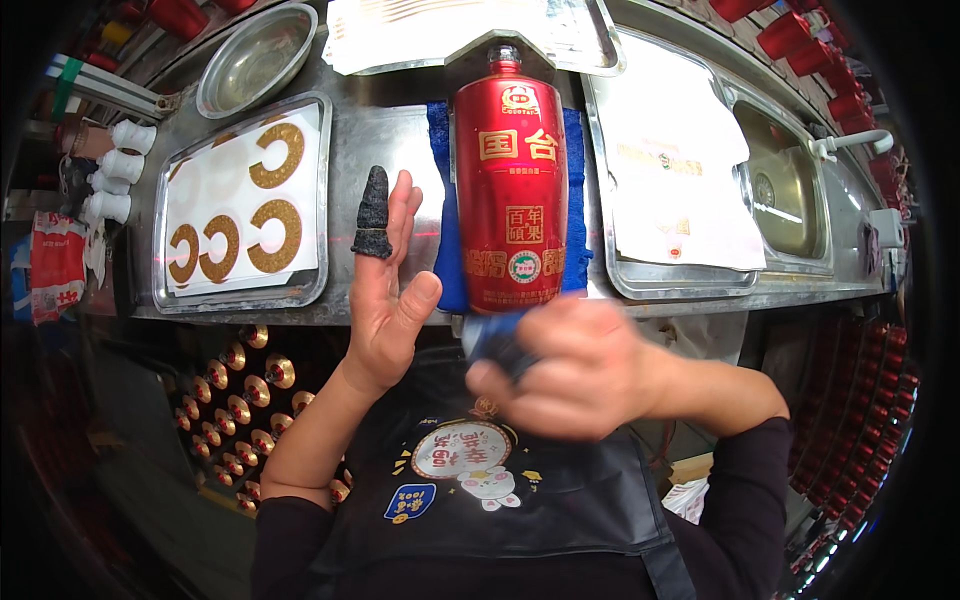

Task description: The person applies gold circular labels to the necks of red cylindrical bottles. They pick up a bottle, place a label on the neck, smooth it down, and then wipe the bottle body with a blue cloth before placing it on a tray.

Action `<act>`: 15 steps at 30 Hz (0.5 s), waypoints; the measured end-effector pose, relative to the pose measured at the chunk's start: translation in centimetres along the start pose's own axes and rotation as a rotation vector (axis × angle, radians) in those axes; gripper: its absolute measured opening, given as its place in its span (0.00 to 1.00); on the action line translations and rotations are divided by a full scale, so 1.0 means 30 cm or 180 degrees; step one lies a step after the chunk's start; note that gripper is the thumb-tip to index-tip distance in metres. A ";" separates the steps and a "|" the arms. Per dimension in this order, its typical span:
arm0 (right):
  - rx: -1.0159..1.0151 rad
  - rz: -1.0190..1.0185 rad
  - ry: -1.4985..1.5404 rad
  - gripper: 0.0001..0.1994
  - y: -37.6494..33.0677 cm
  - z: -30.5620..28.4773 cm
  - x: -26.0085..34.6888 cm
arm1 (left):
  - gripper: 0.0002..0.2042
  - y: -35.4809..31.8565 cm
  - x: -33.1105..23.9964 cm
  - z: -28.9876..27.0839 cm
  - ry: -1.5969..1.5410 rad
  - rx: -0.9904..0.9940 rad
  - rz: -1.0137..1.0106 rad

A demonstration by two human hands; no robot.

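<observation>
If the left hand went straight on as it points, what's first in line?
Likely the white sheet on the far metal tray, across the steel counter; the left hand seems raised, so it might pass above.

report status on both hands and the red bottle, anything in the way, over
Left hand open, raised beside red bottle. Right hand blurred near bottle's base, grip unclear. Bottle lying on blue cloth, lower end partly hidden by right hand.

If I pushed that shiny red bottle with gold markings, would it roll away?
The bottle might roll, since its body looks rounded. The deep-blue cloth under it would probably slow that. Its glossy surface could feel slippery too.
</observation>
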State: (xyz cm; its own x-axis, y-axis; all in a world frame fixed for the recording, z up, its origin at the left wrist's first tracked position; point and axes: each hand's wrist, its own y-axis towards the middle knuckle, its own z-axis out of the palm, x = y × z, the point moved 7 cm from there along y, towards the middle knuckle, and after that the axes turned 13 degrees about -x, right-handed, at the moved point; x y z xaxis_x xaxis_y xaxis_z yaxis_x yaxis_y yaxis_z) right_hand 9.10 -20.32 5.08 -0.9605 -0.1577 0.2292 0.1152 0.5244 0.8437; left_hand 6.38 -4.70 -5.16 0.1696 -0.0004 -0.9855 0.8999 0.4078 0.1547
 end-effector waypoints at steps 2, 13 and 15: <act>-0.0154 0.0468 -0.0419 0.11 -0.021 -0.043 -0.046 | 0.41 -0.001 0.000 0.001 -0.0021 0.0045 -0.0004; -0.0183 0.1511 0.0102 0.16 -0.177 -0.096 -0.121 | 0.64 0.012 -0.062 0.090 0.1085 0.0987 0.0641; -0.0502 0.2393 0.0598 0.11 -0.130 -0.064 -0.277 | 0.62 0.013 -0.056 0.136 0.1517 0.0769 0.0807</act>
State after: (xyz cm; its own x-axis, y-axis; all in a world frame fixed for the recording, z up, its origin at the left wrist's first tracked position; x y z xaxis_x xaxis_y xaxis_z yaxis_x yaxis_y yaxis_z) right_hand 17.10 -22.67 0.83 -0.5536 0.0458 0.8315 0.7645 0.4237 0.4857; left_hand 8.08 -8.27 -3.15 0.2424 0.5029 -0.8297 0.9303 0.1220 0.3458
